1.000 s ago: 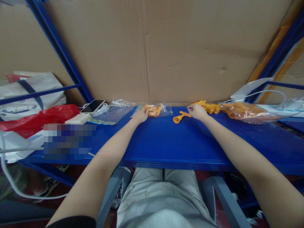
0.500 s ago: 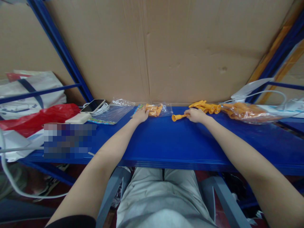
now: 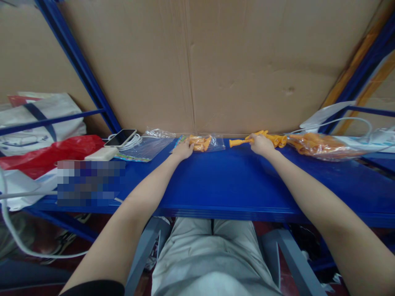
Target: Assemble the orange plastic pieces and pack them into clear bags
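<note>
My right hand (image 3: pixel 261 145) grips a small orange plastic trumpet-shaped piece (image 3: pixel 238 142), held level with its flared end to the left, at the back of the blue shelf (image 3: pixel 216 181). Just behind that hand lies a loose heap of similar orange pieces (image 3: pixel 274 139). My left hand (image 3: pixel 182 150) rests on the edge of a clear plastic bag (image 3: pixel 202 142) that holds several orange pieces. The two hands are a short way apart along the shelf's back edge.
A bigger clear bag of orange pieces (image 3: pixel 321 146) lies at the right with white cables. At the left are a phone (image 3: pixel 120 137), a white power bank (image 3: pixel 101 154), a flat clear bag (image 3: pixel 145 147), a red bag (image 3: pixel 46 154) and a white bag. A cardboard wall (image 3: pixel 200 61) stands behind.
My right hand picked the orange piece up from the shelf and carried it back toward the cardboard wall, turning it level. My left hand stayed on the bag.
</note>
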`<state>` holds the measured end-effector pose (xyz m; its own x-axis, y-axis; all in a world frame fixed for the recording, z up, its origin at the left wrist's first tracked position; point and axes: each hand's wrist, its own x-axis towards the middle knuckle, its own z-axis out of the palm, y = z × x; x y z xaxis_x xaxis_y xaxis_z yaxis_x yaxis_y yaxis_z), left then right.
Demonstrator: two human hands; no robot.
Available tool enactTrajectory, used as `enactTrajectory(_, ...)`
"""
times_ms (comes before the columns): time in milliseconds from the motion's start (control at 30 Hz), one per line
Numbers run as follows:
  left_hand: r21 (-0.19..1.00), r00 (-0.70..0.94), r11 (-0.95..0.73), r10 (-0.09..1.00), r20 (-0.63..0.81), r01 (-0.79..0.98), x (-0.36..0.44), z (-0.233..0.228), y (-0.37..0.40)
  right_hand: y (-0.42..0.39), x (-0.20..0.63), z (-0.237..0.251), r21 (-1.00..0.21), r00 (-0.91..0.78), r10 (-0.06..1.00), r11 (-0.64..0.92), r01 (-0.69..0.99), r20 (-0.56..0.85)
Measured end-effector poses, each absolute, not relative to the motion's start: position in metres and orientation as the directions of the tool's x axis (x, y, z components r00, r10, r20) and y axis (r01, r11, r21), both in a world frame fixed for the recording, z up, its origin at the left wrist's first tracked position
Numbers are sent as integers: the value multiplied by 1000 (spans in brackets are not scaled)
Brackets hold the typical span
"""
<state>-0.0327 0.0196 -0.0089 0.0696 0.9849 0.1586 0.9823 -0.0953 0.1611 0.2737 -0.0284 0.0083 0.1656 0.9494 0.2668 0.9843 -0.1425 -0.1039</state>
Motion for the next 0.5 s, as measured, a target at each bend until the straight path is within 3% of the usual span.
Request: enactTrajectory(500, 166, 157, -194, 964, 213, 967, -29, -20, 27, -30, 262, 6, -110, 107, 903, -67, 992, 416)
